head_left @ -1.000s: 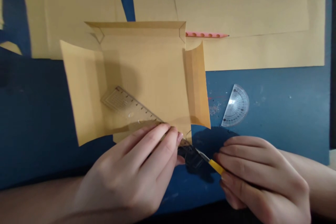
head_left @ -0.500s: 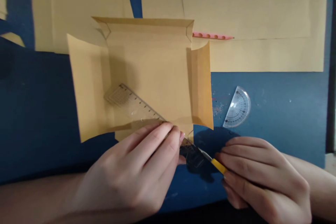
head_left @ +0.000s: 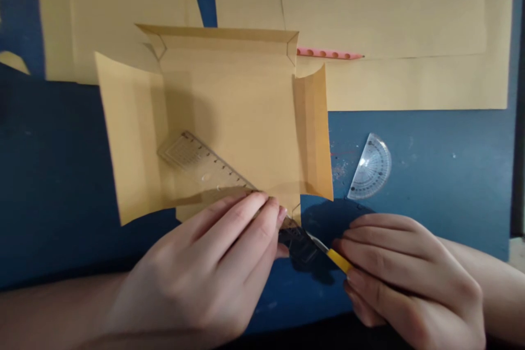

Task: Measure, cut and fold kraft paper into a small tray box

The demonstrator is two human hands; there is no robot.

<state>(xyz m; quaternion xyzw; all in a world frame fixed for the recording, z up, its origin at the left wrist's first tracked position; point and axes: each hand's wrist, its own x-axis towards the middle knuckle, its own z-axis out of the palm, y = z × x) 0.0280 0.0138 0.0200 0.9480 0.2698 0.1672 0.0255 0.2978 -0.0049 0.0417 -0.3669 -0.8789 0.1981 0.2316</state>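
A blue tabletop spreads beneath everything. Across its far side lie a broad tan sheet on the right and another tan sheet on the left. Nearer sits the folded tan card, its left, right and far flaps standing up at a slant. The left hand covers part of the card's near edge, fingers close together and holding the clear ruler down on it. The right hand, to the right of the card, has its fingers closed around a yellow-handled tool. The ruler runs diagonally over the card and past its near right corner. The protractor lies right of the card; a pink pencil rests on the right-hand sheet. The yellow-handled tool is probably a craft knife, mostly hidden, its metal end beside the ruler.
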